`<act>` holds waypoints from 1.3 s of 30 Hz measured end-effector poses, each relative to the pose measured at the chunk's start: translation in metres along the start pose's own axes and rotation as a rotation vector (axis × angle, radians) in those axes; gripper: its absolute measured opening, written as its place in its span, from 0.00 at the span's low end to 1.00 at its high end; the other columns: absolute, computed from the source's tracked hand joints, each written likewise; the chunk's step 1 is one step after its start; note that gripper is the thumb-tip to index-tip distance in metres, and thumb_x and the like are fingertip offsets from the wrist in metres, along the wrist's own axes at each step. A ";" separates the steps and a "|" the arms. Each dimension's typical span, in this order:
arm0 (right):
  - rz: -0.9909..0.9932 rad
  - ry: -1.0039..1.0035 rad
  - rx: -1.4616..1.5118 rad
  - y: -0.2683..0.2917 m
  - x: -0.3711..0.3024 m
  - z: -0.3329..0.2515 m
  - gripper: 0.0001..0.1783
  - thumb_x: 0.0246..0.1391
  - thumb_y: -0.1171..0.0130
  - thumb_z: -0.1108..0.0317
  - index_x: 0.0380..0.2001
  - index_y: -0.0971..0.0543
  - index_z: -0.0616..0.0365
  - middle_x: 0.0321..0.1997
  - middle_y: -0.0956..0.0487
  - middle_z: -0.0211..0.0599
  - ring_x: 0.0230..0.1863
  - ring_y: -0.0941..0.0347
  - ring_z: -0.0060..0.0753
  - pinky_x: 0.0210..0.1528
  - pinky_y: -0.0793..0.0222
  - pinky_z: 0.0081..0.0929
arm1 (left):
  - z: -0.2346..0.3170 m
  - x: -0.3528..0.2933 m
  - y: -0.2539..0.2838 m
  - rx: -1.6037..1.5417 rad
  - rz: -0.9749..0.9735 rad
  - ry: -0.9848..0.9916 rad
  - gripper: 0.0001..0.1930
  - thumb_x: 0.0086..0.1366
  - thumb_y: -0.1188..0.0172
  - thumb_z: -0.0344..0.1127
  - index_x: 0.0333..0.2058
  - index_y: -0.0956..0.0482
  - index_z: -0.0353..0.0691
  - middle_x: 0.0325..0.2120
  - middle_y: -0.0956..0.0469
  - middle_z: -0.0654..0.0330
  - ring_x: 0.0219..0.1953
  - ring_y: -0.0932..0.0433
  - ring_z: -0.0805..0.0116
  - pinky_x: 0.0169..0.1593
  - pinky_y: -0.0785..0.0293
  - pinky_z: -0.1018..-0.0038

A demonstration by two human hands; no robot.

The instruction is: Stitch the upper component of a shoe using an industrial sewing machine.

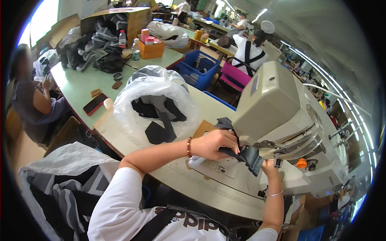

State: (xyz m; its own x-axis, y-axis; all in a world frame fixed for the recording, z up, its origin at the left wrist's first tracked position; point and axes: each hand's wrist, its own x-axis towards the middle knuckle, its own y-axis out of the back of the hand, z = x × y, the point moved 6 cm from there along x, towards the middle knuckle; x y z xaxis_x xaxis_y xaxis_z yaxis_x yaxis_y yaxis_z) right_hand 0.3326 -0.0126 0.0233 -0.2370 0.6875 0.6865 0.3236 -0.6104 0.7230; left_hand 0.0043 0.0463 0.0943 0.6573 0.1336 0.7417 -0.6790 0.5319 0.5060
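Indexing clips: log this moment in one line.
left hand: holding dark fabric; right hand: at its ribbed end; near: sewing machine

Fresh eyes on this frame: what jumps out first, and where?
The bulky beige sewing machine head right of centre, with the left hand gripping a dark ribbed fabric piece below it and the right hand by that piece's right edge. Then the clear plastic bag of dark pieces left of centre, and the magenta chair back beyond the table.
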 end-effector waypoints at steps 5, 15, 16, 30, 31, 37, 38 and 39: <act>0.013 0.120 -0.346 0.028 -0.012 -0.084 0.20 0.41 0.34 0.74 0.42 0.14 0.55 0.45 0.17 0.45 0.48 0.22 0.59 0.64 0.32 0.57 | 0.011 -0.004 0.001 0.113 -0.108 -0.025 0.26 0.40 0.36 0.24 0.44 0.12 0.37 0.49 0.13 0.52 0.54 0.15 0.52 0.57 0.21 0.59; 0.088 0.278 -0.239 0.044 0.029 -0.192 0.32 0.39 0.22 0.66 0.52 0.17 0.48 0.63 0.22 0.41 0.56 0.22 0.43 0.52 0.30 0.38 | 0.002 -0.004 0.008 -0.028 0.088 0.157 0.10 0.63 0.31 0.24 0.44 0.11 0.36 0.35 0.12 0.52 0.33 0.14 0.58 0.41 0.19 0.69; 0.065 0.263 -0.202 0.040 0.034 -0.192 0.27 0.41 0.25 0.67 0.49 0.16 0.50 0.61 0.20 0.42 0.54 0.22 0.42 0.51 0.29 0.38 | -0.003 -0.005 0.008 -0.034 0.077 0.175 0.10 0.65 0.31 0.25 0.44 0.11 0.36 0.33 0.12 0.52 0.32 0.15 0.60 0.40 0.20 0.70; 0.124 0.267 -0.070 0.025 0.037 -0.216 0.18 0.42 0.35 0.70 0.40 0.14 0.62 0.49 0.17 0.53 0.38 0.23 0.42 0.37 0.23 0.34 | 0.036 0.000 -0.001 0.187 0.006 0.118 0.27 0.44 0.39 0.15 0.47 0.15 0.32 0.48 0.13 0.48 0.54 0.15 0.46 0.58 0.17 0.59; 0.137 0.249 -0.052 0.025 0.036 -0.215 0.18 0.42 0.35 0.70 0.40 0.14 0.62 0.49 0.17 0.53 0.38 0.23 0.42 0.37 0.23 0.34 | 0.040 0.001 -0.002 0.249 -0.009 0.059 0.28 0.41 0.39 0.16 0.47 0.15 0.32 0.48 0.13 0.48 0.54 0.15 0.47 0.58 0.17 0.59; -0.064 0.274 -0.073 0.032 0.036 -0.206 0.17 0.48 0.32 0.70 0.44 0.13 0.55 0.59 0.17 0.45 0.54 0.20 0.41 0.51 0.26 0.35 | 0.036 0.001 -0.004 0.290 -0.079 0.089 0.27 0.42 0.39 0.16 0.46 0.16 0.32 0.49 0.14 0.48 0.54 0.15 0.46 0.58 0.17 0.58; -0.126 0.286 -0.063 0.035 0.037 -0.202 0.18 0.48 0.32 0.70 0.45 0.13 0.55 0.60 0.18 0.44 0.55 0.20 0.41 0.54 0.27 0.37 | 0.034 0.001 -0.003 0.277 -0.073 0.123 0.26 0.43 0.40 0.16 0.46 0.16 0.32 0.49 0.14 0.48 0.54 0.15 0.46 0.58 0.17 0.58; -0.123 0.279 -0.072 0.039 0.039 -0.197 0.18 0.47 0.32 0.72 0.45 0.13 0.53 0.60 0.18 0.41 0.54 0.20 0.40 0.51 0.26 0.35 | 0.032 0.002 -0.002 0.230 -0.064 0.144 0.25 0.44 0.40 0.15 0.45 0.16 0.32 0.48 0.14 0.48 0.54 0.15 0.45 0.58 0.17 0.58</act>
State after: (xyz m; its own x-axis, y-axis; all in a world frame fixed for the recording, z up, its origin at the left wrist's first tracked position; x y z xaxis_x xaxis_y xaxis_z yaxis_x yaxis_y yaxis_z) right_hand 0.1553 -0.0875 0.0939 -0.5157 0.6298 0.5808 0.2133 -0.5623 0.7990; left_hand -0.0040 0.0191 0.1087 0.7294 0.2319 0.6436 -0.6806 0.3410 0.6485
